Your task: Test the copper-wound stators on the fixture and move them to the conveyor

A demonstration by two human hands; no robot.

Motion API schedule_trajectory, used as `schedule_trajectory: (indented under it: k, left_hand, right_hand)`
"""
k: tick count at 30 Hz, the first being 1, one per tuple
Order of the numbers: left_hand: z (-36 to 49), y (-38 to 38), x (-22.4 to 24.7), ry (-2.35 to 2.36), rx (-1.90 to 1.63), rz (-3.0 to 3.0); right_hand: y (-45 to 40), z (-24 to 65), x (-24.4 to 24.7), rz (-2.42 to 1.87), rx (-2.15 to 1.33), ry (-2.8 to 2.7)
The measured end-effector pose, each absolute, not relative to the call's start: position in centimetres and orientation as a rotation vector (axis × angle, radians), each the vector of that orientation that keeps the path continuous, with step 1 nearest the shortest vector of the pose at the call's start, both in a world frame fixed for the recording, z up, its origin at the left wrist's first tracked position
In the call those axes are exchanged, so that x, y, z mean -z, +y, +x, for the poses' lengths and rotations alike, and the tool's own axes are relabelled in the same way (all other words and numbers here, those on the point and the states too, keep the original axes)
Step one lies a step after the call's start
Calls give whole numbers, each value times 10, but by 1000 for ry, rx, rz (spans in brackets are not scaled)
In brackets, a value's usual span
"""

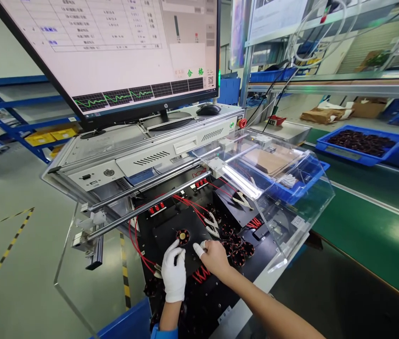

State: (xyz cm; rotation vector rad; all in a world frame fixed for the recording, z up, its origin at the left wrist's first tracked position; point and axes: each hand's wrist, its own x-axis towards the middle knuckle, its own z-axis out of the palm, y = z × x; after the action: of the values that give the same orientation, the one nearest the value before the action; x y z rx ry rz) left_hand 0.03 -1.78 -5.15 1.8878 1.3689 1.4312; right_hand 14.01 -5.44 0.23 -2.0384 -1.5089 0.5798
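Observation:
A round motor stator (183, 237) with dark copper-coloured windings and a brass-coloured centre is over the black plate (164, 230). My left hand (174, 273), in a white glove, has its fingers curled at the stator's lower-left rim, and the index fingertip meets it. Just right of it, my right hand (215, 258) wears white finger cots. Its thumb and index finger are drawn together, and anything between them is too small to make out. Pale clips (212, 225) on red wires lie above my right hand. Several more stators (238, 249) are piled to its right.
A clear hinged cover (291, 207) stands raised at the right. Metal rails (153, 205) cross behind the plate. Beyond are a monitor (114, 52) and a red stop button (242, 123). A blue tray (362, 143) of dark parts sits on the green conveyor (379, 235).

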Motion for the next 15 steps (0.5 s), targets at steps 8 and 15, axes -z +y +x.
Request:
schedule_trajectory:
  k: [8, 15]
  left_hand:
    - [1, -27, 47, 1418, -1491, 1087]
    - [-7, -23, 37, 1362, -1477, 883]
  right_hand:
    - [-42, 126, -9, -2086, -655, -1592]
    - [-50, 148, 19, -1954, -680, -1443]
